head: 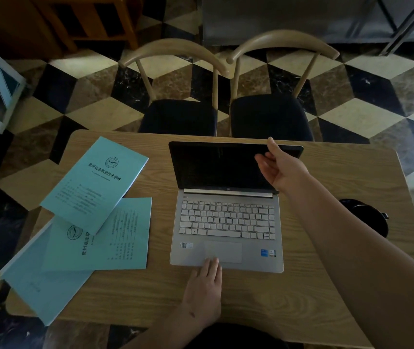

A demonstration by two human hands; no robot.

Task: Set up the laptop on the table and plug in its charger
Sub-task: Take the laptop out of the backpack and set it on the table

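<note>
A silver laptop (226,222) lies open in the middle of the wooden table (326,172), its screen dark and tilted back. My right hand (280,166) is at the screen's upper right edge, thumb on the top rim and fingers in front of the display. My left hand (204,285) rests flat on the table with its fingertips pressing the laptop's front edge below the trackpad. No charger or cable is recognisable.
Three light-blue booklets (92,187) lie overlapping on the table's left part. A black round object (367,217) sits at the right, half hidden by my right forearm. Two wooden chairs (180,114) with dark seats stand at the far edge. The floor is patterned tile.
</note>
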